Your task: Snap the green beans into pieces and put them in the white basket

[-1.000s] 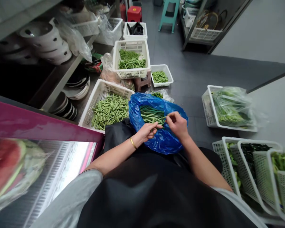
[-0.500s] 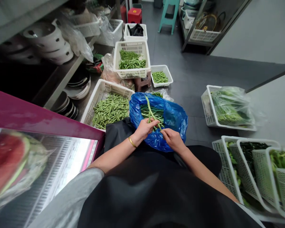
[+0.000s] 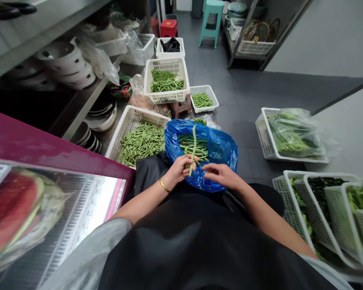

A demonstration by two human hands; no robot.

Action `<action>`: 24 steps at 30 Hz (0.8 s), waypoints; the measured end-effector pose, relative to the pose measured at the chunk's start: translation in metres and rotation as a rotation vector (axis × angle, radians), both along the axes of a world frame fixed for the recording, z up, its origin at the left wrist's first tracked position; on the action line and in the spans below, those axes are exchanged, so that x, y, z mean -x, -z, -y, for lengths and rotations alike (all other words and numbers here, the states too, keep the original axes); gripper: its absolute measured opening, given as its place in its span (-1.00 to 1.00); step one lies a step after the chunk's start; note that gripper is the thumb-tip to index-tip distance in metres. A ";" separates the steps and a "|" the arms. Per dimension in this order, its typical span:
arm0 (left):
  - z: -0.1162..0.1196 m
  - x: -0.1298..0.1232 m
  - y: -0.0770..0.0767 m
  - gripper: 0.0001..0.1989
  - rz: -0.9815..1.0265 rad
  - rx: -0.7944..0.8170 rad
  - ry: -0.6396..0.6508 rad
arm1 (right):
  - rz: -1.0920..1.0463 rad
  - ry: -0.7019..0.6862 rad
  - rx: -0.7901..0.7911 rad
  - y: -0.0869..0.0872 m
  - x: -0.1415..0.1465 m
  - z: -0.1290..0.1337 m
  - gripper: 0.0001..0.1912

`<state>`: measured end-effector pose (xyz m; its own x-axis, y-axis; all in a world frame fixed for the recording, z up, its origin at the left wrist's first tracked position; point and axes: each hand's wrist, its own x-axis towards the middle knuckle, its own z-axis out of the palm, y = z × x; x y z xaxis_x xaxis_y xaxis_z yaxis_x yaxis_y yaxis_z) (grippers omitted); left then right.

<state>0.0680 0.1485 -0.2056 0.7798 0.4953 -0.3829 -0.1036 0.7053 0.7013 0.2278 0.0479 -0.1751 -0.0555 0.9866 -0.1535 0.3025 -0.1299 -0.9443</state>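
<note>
My left hand [image 3: 178, 171] is closed around a few long green beans [image 3: 193, 150]. I can make out at least two, with one standing up past my fingers. My right hand [image 3: 220, 176] is open, its fingers [image 3: 210, 167] stretched toward my left hand, and I can't see anything in its hold. A gold bangle [image 3: 163, 185] circles my left wrist. Both hands are over one blue plastic bag [image 3: 223, 145], which rests on my black apron [image 3: 184, 249] and holds a loose bunch of beans [image 3: 191, 147].

Around the bag, I count three white plastic baskets of beans and one small white tray of them. The fullest basket [image 3: 130, 117] is at 10 o'clock, just beside the bag. Another basket [image 3: 166, 64] sits at 12 o'clock, and the small tray [image 3: 204, 89] sits at 1 o'clock. The third bean basket is the one farther out at 12 o'clock, and it's nearly hidden, so I take that back: only two hold beans that I can see, and a further basket [image 3: 170, 54] there holds something black.

At 2 o'clock, a basket [image 3: 264, 131] holds greens in a clear bag. At 4 o'clock, at least three baskets [image 3: 293, 209] of leafy greens lean in a row. At 8 o'clock, a blurred wrapped watermelon [image 3: 12, 209] lies behind glass.
</note>
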 end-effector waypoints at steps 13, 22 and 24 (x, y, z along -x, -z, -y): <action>0.007 0.002 -0.011 -0.62 0.014 -0.114 -0.055 | -0.483 0.534 -0.062 0.009 0.018 -0.020 -0.64; -0.003 -0.002 0.004 -0.68 -0.315 -0.358 -0.050 | 0.199 0.163 -0.086 0.033 0.033 -0.012 -0.77; 0.006 0.002 0.008 -0.68 -0.367 -0.456 0.165 | 0.497 0.131 -0.149 0.039 0.025 -0.012 -0.75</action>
<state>0.0656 0.1430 -0.2131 0.7172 0.5568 -0.4190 0.2872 0.3116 0.9058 0.2027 0.0597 -0.2140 0.1131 0.9935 0.0119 0.7085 -0.0723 -0.7020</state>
